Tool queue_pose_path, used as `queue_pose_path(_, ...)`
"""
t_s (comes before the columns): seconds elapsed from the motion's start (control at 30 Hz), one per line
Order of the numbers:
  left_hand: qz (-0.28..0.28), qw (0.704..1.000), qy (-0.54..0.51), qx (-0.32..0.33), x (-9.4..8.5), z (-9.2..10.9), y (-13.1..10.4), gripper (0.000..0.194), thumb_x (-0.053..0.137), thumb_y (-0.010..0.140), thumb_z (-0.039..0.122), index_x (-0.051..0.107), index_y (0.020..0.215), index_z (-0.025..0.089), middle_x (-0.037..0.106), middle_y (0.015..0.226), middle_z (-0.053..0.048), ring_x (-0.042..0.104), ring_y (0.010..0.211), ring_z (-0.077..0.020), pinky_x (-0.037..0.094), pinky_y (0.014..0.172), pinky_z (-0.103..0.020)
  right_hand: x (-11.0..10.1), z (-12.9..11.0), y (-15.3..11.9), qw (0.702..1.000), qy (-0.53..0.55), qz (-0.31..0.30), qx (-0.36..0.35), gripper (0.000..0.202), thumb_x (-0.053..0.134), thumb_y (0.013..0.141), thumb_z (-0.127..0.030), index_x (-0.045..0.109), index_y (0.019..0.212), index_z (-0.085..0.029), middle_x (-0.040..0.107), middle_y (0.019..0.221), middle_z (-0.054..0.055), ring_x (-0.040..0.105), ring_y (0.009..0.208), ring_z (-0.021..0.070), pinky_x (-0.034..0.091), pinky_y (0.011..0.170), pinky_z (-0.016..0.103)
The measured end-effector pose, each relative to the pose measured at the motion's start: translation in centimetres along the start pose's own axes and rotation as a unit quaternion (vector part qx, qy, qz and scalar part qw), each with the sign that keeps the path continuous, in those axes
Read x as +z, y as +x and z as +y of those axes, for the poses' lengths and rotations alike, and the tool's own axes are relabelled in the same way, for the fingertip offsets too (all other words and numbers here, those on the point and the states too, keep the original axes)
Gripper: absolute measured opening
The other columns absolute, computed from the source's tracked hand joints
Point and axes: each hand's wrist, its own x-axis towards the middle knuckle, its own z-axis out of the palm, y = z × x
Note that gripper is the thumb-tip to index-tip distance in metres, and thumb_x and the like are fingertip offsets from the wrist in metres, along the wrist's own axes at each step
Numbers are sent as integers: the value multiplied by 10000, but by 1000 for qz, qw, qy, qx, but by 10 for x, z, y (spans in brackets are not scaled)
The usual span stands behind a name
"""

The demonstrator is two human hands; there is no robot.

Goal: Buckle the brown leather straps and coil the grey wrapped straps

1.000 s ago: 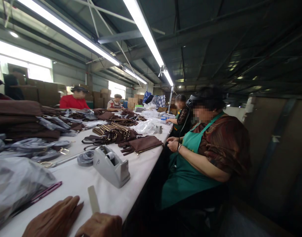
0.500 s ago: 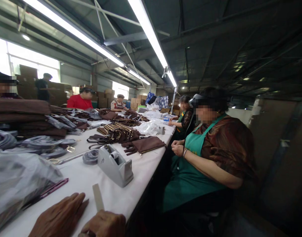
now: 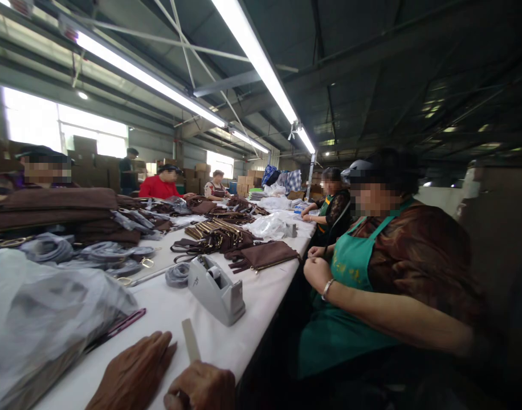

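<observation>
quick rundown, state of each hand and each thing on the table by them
left hand: flat on the white table, fingers spread, holding nothing
right hand: closed in a fist around a pale strip
pale strip: upright, sticking up from the fist
tape dispenser: standing on the table, roll loaded
grey plastic bag: crumpled, lying left of the hands
brown pouch: lying flat

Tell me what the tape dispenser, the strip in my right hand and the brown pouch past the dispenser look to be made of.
The tape dispenser looks like moulded grey plastic, matte, with smooth rounded edges. The strip held upright by the right hand is pale, flat and stiff, perhaps card or thin plastic; hard to tell. The brown pouch looks like soft matte fabric or faux suede, judging by its folds.
</observation>
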Motion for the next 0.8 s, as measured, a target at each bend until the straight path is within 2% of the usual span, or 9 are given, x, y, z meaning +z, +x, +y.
queue_pose_path(0.1, -63, 997, -13, -48, -7, 5, 6, 368, 365, 988, 370, 720, 964, 276, 817, 1056, -56, 765, 1024, -247, 605, 939, -357, -21, -14, 4, 999, 19, -29, 27, 103, 708, 793, -231, 619, 742, -239, 702, 738, -16, 693, 678, 183, 454, 601, 271)
queue_pose_path(0.2, -147, 987, -18, -58, -17, 4, 13, 371, 358, 981, 347, 717, 1024, 264, 785, 1180, -76, 719, 1146, -265, 565, 1008, -395, -40, -26, 10, 996, 28, -61, 52, 98, 717, 795, -173, 643, 784, -237, 728, 803, -25, 714, 754, 181, 449, 654, 262)
queue_pose_path(0.33, -237, 968, -42, -70, -48, 8, 22, 362, 376, 967, 385, 691, 1081, 247, 758, 1147, -89, 709, 1076, -253, 582, 928, -367, -53, -33, 13, 994, 38, -75, 62, 76, 698, 857, -180, 660, 819, -234, 743, 849, -21, 716, 800, 173, 449, 700, 247)
queue_pose_path(0.43, -233, 969, -66, -56, -77, 15, 13, 320, 451, 945, 429, 696, 1060, 258, 747, 1088, -72, 691, 1032, -245, 576, 915, -344, -55, -35, 14, 994, 36, -81, 64, 76, 692, 879, -182, 668, 826, -231, 743, 847, -20, 713, 804, 169, 443, 703, 243)
queue_pose_path(0.57, -180, 979, -85, -32, -103, 26, -15, 380, 461, 977, 482, 706, 1201, 297, 733, 1262, -69, 669, 1172, -261, 589, 965, -358, -56, -36, 15, 994, 26, -85, 65, 69, 705, 880, -189, 681, 834, -235, 742, 855, -21, 710, 808, 169, 433, 699, 250)
queue_pose_path(0.67, -170, 979, -102, -44, -106, 30, -29, 428, 463, 988, 533, 708, 1255, 307, 731, 1298, -70, 678, 1198, -267, 615, 949, -365, -57, -35, 17, 994, 19, -87, 67, 72, 710, 874, -193, 685, 823, -236, 737, 840, -21, 701, 791, 167, 422, 680, 254)
queue_pose_path(0.8, -175, 976, -107, -77, -97, 31, -33, 419, 499, 982, 514, 727, 1260, 299, 726, 1319, -79, 675, 1221, -281, 598, 1008, -420, -56, -36, 16, 993, 28, -84, 75, 70, 701, 878, -191, 696, 824, -235, 737, 836, -15, 691, 780, 166, 423, 687, 253)
